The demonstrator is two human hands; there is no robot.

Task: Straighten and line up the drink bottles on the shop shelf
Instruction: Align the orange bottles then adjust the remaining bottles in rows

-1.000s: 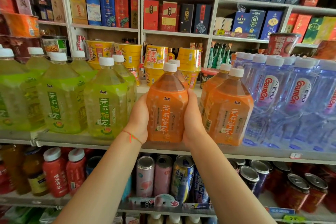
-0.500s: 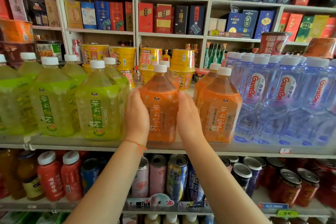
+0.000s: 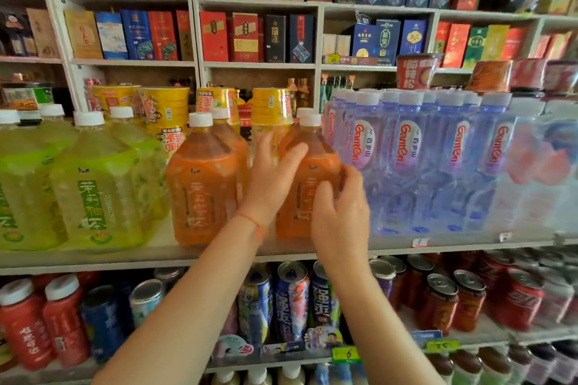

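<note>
Both hands on the right orange bottle (image 3: 308, 166) near the shelf (image 3: 156, 255) front edge: left hand (image 3: 270, 178) wraps its left side, right hand (image 3: 339, 216) curls on its front, water bottles (image 3: 409, 159) tight alongside, gap to left orange bottle (image 3: 201, 184).

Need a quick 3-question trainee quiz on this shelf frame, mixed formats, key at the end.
1. True or false: both hands are on the right-hand orange bottle.
2. What stands directly right of that bottle? A) green tea bottles B) water bottles C) cans
3. Fill in: the left hand wears a red ____ at the wrist.

Key: 1 true: right hand is on it too. 2 B. 3 string.
</note>
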